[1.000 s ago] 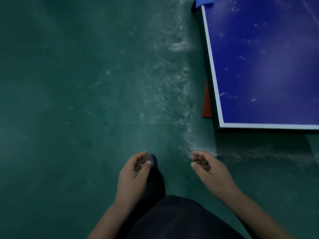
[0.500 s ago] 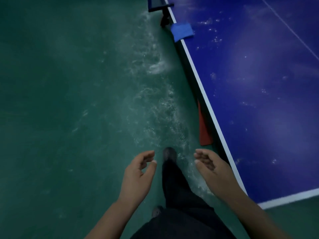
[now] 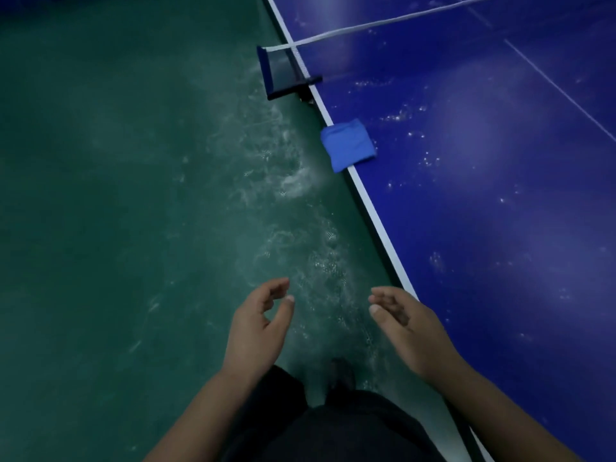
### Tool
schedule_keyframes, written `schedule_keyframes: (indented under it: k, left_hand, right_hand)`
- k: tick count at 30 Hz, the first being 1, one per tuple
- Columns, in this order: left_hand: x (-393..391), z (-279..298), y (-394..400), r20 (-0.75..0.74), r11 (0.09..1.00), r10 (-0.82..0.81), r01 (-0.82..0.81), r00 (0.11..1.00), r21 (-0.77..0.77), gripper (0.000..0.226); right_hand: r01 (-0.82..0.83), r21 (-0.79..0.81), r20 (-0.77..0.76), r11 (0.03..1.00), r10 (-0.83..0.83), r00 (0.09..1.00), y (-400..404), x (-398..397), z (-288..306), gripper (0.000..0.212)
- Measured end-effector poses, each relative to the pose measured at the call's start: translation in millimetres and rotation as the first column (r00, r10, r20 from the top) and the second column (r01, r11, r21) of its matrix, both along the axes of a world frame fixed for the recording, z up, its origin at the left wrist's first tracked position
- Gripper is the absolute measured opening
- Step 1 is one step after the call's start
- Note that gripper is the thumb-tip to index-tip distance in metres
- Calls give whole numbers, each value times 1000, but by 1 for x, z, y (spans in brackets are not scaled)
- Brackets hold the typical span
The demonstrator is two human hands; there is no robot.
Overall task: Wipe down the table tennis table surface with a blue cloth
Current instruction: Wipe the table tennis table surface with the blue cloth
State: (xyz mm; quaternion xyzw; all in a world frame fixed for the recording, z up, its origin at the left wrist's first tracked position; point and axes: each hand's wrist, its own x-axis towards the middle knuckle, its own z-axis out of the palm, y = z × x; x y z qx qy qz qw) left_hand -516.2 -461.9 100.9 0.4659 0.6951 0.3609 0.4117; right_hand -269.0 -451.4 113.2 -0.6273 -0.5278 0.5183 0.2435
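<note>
Two bare hands hang low in the head view, the left hand (image 3: 258,328) and the right hand (image 3: 408,331), both empty with fingers loosely curled. Since a second ago the view has moved along the table tennis table (image 3: 500,211), bringing the net post (image 3: 283,73) into sight and the blue cloth (image 3: 348,145) nearer. That folded cloth drapes over the table's white edge (well ahead of the hands), so wiping likely has not begun; white specks dot the surface. No containers appear.
</note>
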Motion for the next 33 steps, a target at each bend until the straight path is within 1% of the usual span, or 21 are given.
schedule_keyframes:
  k: [3, 6, 10, 13, 17, 20, 22, 24, 26, 27, 29, 31, 33]
  left_hand:
    - [-12, -8, 62, 49, 1000, -18, 19, 999, -12, 24]
    - [-25, -21, 127, 76, 994, -100, 102, 992, -26, 24]
    - [-53, -45, 224, 25, 974, -228, 228, 973, -13, 24]
    - [-72, -59, 300, -3, 957, -287, 287, 958, -31, 25]
    - [-80, -75, 395, -26, 921, -388, 388, 921, -27, 24]
    - [-74, -81, 450, -34, 905, -426, 426, 904, 1, 22]
    - [-66, -88, 477, -29, 903, -430, 430, 903, 9, 29]
    - [-56, -99, 500, -43, 894, -447, 448, 894, 22, 31]
    - [-47, -112, 522, -102, 872, -479, 486, 872, 53, 31]
    - [-43, -119, 533, -131, 858, -498, 509, 857, 65, 35]
    - [-36, -131, 555, -178, 836, -525, 544, 832, 76, 44]
    - [-28, -141, 576, -217, 816, -543, 571, 811, 94, 44]
    - [-22, -150, 598, -261, 780, -573, 615, 777, 117, 41]
  right_hand:
    - [34, -9, 18, 999, -34, 999, 54, -11, -4, 27]
    - [87, -18, 62, 996, -86, 994, 108, -27, -16, 27]
    - [191, -36, 111, 981, -186, 976, 181, -57, -29, 25]
    - [260, -60, 134, 964, -250, 959, 235, -80, -34, 22]
    - [296, -37, 169, 954, -286, 943, 305, -102, -43, 29]
    - [348, -32, 160, 937, -338, 927, 347, -109, -48, 29]
    - [376, -29, 163, 926, -367, 916, 372, -111, -55, 29]
    - [384, -2, 187, 923, -377, 907, 398, -110, -67, 28]
    - [331, 101, 237, 938, -345, 908, 426, -110, -87, 29]
    - [275, 156, 275, 949, -309, 911, 441, -110, -99, 33]
    - [122, 217, 425, 969, -206, 882, 475, -109, -130, 47]
    - [-28, 175, 629, 984, -90, 772, 503, -103, -164, 57]
    - [-124, 68, 758, 990, 30, 652, 516, -92, -189, 59]
